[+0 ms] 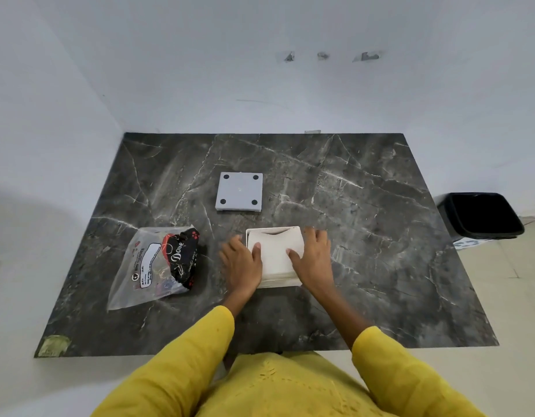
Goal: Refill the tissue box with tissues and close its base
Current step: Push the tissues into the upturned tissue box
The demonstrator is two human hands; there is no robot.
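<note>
Yellow sleeves [182, 365] lead to the left hand [240, 264] and right hand [314, 258], fingers spread flat pressing tissues [275, 254] into the upturned tissue box [293, 282] mid-table; uneven pressure could bunch them, blocking the base [239, 191] lying beyond.

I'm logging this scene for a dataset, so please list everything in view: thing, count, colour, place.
tissue box: one, white, open side up, near middle of the table, between both hands
tissues: one stack, white, inside the tissue box
base: one, grey with four black feet, on the table beyond the tissue box
wrapper: one, clear plastic with a black and red printed part, on the table left of the tissue box
table: one, dark marble pattern, against the white wall
bin: one, black, on the floor to the right of the table
left hand: one, yellow sleeve, thumb pressing the tissues
right hand: one, yellow sleeve, thumb pressing the tissues
</note>
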